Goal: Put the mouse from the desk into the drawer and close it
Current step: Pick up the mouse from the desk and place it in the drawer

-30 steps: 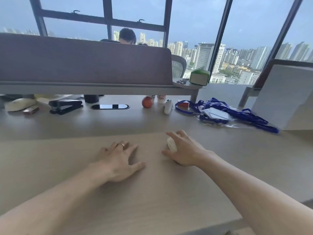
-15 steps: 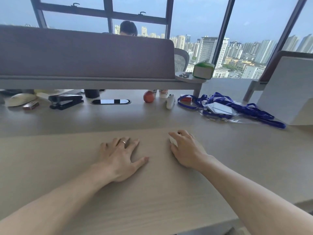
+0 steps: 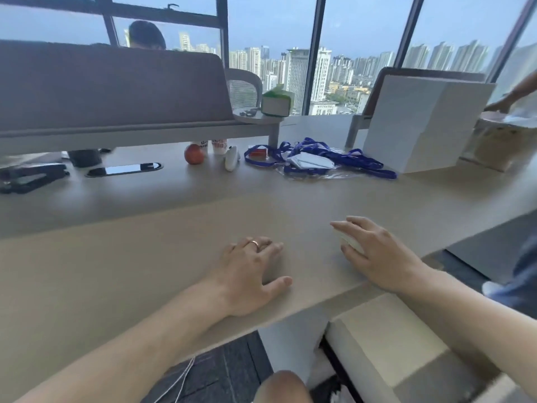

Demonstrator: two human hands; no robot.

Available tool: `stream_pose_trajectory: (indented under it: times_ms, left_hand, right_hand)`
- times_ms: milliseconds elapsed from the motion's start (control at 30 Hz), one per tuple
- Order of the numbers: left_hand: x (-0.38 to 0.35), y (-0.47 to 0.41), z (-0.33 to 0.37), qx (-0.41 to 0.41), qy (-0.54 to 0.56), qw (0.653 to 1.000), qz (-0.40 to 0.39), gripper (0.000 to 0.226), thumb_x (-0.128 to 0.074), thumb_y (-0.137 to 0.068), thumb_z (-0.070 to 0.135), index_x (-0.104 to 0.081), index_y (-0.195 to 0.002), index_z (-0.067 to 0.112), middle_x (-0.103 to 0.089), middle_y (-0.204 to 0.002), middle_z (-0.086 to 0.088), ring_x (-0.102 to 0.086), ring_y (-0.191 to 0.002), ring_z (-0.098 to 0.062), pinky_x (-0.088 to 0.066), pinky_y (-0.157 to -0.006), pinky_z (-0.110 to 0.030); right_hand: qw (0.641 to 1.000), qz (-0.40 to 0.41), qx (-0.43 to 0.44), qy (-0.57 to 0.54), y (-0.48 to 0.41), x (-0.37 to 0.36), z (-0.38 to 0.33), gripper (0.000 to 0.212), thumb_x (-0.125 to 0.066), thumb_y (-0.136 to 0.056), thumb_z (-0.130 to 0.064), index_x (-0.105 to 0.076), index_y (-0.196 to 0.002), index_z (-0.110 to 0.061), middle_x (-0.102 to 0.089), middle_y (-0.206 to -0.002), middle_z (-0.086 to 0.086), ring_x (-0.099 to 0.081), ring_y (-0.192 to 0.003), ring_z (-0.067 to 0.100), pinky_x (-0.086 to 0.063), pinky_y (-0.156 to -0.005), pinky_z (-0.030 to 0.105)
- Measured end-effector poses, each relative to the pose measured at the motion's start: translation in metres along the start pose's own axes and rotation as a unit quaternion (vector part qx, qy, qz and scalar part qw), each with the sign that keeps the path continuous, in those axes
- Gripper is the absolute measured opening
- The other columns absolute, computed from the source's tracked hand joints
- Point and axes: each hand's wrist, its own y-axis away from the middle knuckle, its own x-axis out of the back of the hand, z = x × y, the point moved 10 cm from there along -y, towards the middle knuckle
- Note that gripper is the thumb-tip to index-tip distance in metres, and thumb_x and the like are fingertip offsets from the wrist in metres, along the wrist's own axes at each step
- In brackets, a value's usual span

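A white mouse (image 3: 351,242) lies on the beige desk (image 3: 145,257) near its front edge, mostly hidden under my right hand (image 3: 374,251), whose fingers curl over and grip it. My left hand (image 3: 252,271) rests flat on the desk to the left of it, fingers spread, a ring on one finger. Below the desk edge at the lower right stands a beige drawer cabinet (image 3: 386,338); whether a drawer is open cannot be told from here.
At the desk's back lie a black stapler (image 3: 29,175), an apple (image 3: 194,154), a white device (image 3: 231,159), blue lanyards (image 3: 325,158) and a white box (image 3: 421,123). Another person's hand (image 3: 502,103) is at the far right. My knee (image 3: 280,386) shows below.
The camera has turned right and down, bringing the desk's front edge, the floor and the cabinet into view. My right hand stays on the mouse; my left hand stays flat.
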Motion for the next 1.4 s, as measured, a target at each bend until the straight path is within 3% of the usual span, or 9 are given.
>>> stream_pose_trajectory:
  times_ms: [167, 333, 500, 633, 733, 833, 1133, 1267, 1400]
  left_hand:
    - [-0.02, -0.005, 0.09, -0.1, 0.005, 0.995, -0.011, 0.07, -0.032, -0.088, 0.075, -0.035, -0.147, 0.037, -0.038, -0.154, 0.005, -0.027, -0.142, -0.016, -0.021, -0.113, -0.039]
    - [-0.025, -0.003, 0.159, -0.164, 0.029, 0.986, 0.011, 0.063, -0.042, -0.092, 0.065, -0.04, -0.146, 0.033, -0.04, -0.153, 0.003, -0.03, -0.14, -0.016, -0.02, -0.113, -0.034]
    - [-0.057, 0.015, 0.22, -0.266, 0.03, 0.963, 0.019, 0.061, -0.048, -0.093, 0.058, -0.043, -0.145, 0.026, -0.043, -0.15, 0.006, -0.032, -0.138, -0.013, -0.031, -0.112, -0.034]
    - [-0.087, 0.006, 0.214, -0.179, 0.06, 0.982, -0.008, 0.077, -0.049, -0.089, 0.062, -0.028, -0.152, 0.024, -0.027, -0.159, 0.003, -0.021, -0.144, -0.016, -0.036, -0.111, -0.039]
    - [-0.112, -0.008, 0.19, -0.099, 0.025, 0.993, -0.062, 0.098, -0.05, -0.082, 0.072, -0.014, -0.156, 0.02, -0.015, -0.164, -0.001, -0.014, -0.147, -0.022, -0.021, -0.117, -0.042]
    - [-0.129, -0.015, 0.175, -0.055, -0.02, 0.992, -0.113, 0.112, -0.054, -0.073, 0.079, -0.011, -0.157, 0.018, -0.011, -0.165, -0.003, -0.01, -0.148, -0.024, -0.015, -0.118, -0.044]
    - [-0.132, -0.02, 0.176, -0.079, -0.064, 0.991, -0.088, 0.116, -0.062, -0.068, 0.071, -0.011, -0.157, 0.018, -0.014, -0.162, 0.001, -0.017, -0.142, -0.023, -0.022, -0.112, -0.044]
    - [-0.128, -0.021, 0.181, -0.093, -0.082, 0.99, -0.065, 0.115, -0.065, -0.066, 0.07, -0.015, -0.155, 0.017, -0.018, -0.159, 0.0, -0.021, -0.14, -0.023, -0.026, -0.109, -0.042]
    - [-0.126, -0.022, 0.182, -0.096, -0.091, 0.99, -0.052, 0.113, -0.066, -0.064, 0.07, -0.02, -0.152, 0.017, -0.022, -0.157, 0.0, -0.024, -0.137, -0.023, -0.03, -0.105, -0.042]
  right_hand:
    - [0.999, -0.004, -0.042, 0.034, 0.072, 0.03, 0.058, 0.05, -0.051, -0.096, -0.032, -0.048, -0.146, -0.029, -0.046, -0.149, 0.003, -0.049, -0.133, 0.023, -0.036, -0.11, 0.029]
    - [0.996, -0.004, -0.079, 0.04, 0.127, 0.04, 0.106, 0.051, -0.047, -0.095, -0.038, -0.045, -0.146, -0.034, -0.045, -0.15, 0.0, -0.049, -0.134, 0.02, -0.041, -0.11, 0.037]
    - [0.993, -0.026, -0.11, 0.028, 0.162, 0.025, 0.137, 0.052, -0.044, -0.093, -0.042, -0.045, -0.145, -0.034, -0.045, -0.149, 0.0, -0.046, -0.136, 0.02, -0.039, -0.111, 0.038]
    - [0.992, -0.035, -0.119, 0.016, 0.174, 0.003, 0.151, 0.051, -0.046, -0.096, -0.039, -0.042, -0.147, -0.036, -0.042, -0.151, 0.0, -0.044, -0.138, 0.021, -0.035, -0.113, 0.035]
    - [0.991, -0.041, -0.125, 0.015, 0.178, -0.008, 0.155, 0.051, -0.046, -0.097, -0.038, -0.043, -0.148, -0.032, -0.04, -0.152, -0.002, -0.044, -0.138, 0.021, -0.032, -0.112, 0.029]
    - [0.991, -0.057, -0.123, 0.003, 0.181, -0.026, 0.158, 0.051, -0.045, -0.096, -0.039, -0.043, -0.147, -0.033, -0.04, -0.151, -0.002, -0.045, -0.135, 0.023, -0.04, -0.109, 0.037]
    - [0.985, -0.138, -0.103, -0.013, 0.148, -0.092, 0.164, 0.054, -0.047, -0.094, -0.031, -0.038, -0.147, -0.038, -0.032, -0.152, 0.007, -0.032, -0.14, 0.034, -0.035, -0.11, 0.046]
    - [0.975, -0.199, -0.093, -0.018, 0.128, -0.128, 0.164, 0.057, -0.049, -0.095, -0.027, -0.036, -0.151, -0.034, -0.023, -0.161, 0.002, -0.025, -0.144, 0.033, -0.024, -0.117, 0.041]
    - [0.963, -0.25, -0.097, -0.014, 0.122, -0.16, 0.167, 0.061, -0.051, -0.096, -0.025, -0.031, -0.153, -0.033, -0.016, -0.164, -0.002, -0.021, -0.145, 0.03, -0.021, -0.117, 0.039]
